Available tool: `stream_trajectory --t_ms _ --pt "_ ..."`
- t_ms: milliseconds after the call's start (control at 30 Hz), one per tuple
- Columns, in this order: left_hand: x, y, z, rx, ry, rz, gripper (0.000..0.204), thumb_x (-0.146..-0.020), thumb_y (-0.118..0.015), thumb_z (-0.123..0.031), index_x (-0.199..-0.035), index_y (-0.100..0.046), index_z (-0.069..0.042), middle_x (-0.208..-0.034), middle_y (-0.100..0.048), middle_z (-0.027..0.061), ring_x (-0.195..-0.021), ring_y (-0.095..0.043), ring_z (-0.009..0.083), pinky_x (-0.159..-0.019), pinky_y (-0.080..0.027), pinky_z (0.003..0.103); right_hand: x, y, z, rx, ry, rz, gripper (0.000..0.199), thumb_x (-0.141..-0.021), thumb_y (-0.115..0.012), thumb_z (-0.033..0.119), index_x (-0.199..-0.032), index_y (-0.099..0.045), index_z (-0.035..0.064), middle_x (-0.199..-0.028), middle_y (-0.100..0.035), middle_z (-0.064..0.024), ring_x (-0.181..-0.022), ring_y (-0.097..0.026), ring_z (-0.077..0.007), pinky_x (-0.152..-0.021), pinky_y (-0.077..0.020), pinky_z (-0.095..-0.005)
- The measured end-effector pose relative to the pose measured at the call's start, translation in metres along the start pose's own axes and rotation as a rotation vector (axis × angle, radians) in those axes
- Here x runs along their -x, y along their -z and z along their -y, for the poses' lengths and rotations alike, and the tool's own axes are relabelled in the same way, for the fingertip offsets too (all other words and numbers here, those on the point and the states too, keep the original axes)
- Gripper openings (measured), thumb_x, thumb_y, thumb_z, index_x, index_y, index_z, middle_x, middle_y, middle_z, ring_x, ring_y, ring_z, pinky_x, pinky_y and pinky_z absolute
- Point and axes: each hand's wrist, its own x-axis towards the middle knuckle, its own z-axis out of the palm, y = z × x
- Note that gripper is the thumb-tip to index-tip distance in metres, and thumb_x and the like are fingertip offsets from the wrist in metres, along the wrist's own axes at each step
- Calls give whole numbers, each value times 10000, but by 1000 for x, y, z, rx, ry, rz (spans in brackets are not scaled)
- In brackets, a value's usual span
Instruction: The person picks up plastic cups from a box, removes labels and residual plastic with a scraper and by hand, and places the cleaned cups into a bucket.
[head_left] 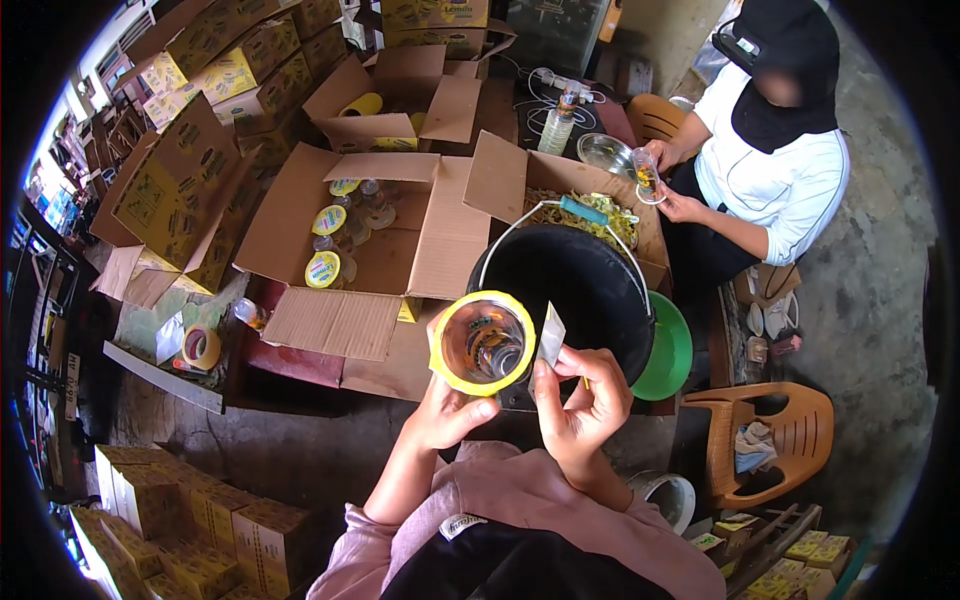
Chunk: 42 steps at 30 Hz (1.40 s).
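Note:
My left hand (452, 418) is wrapped round a clear plastic cup (485, 345) with a yellow rim, holding it up in front of my chest. Reflections blur the cup's inside. Pinched between the thumb and fingers of my right hand (588, 400) is a thin, pale, flat piece with a slanted tip (551, 334), like a cutter blade. It stands upright just right of the cup's rim. Beyond both hands sits a black bucket (585, 310), its wire handle (520, 212) raised and fitted with a teal grip.
An open carton (375, 325) at left holds several cups with yellow lids (329, 220). Yellowish scraps (615, 215) fill another box behind the bucket. A green basin (675, 350) stands right of it. A co-worker (800, 170) holds a clear cup (648, 180). Brown tape (201, 347) lies left.

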Motion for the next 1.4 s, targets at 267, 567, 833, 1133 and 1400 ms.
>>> stream_trajectory --t_ms 267,567,833,1133,1400 --pt "4 -3 3 -29 16 -18 712 -792 -594 -312 -1298 -199 -5 -1286 -230 124 -1203 -256 219 -984 -238 353 2 -4 -2 -1 24 -20 210 -630 -658 -84 -821 -591 -31 -629 -546 -68 -524 -529 -115 -471 -421 -204" --pt "0 -6 1 -95 10 -32 693 -800 -583 -324 -1290 -216 0 -1290 -207 124 -1207 -248 228 -989 -228 355 2 -5 -2 39 65 -22 223 -626 -668 -67 -824 -580 -17 -641 -545 -72 -523 -532 -127 -468 -421 -214" --pt "0 -7 4 -114 32 -22 630 -803 -577 -317 -1255 -289 14 -1291 -174 138 -1216 -221 248 -996 -209 364 -1 -9 -3 101 123 -47 220 -631 -672 -54 -825 -581 -8 -632 -536 -66 -519 -528 -135 -462 -418 -215" --pt "-1 -7 -3 -276 31 -18 594 -780 -603 -292 -1226 -346 4 -1265 -181 154 -1217 -176 278 -999 -197 362 -4 -7 -6 150 161 -57 215 -621 -676 -48 -815 -594 -4 -621 -526 -64 -499 -498 -134 -430 -391 -214" --pt "3 -5 -8 -178 36 2 607 -764 -621 -300 -1218 -354 1 -1253 -215 152 -1209 -187 268 -992 -205 361 0 0 -4 26 56 26 242 -626 -648 -98 -844 -576 -23 -690 -541 -70 -587 -510 -118 -528 -416 -208"
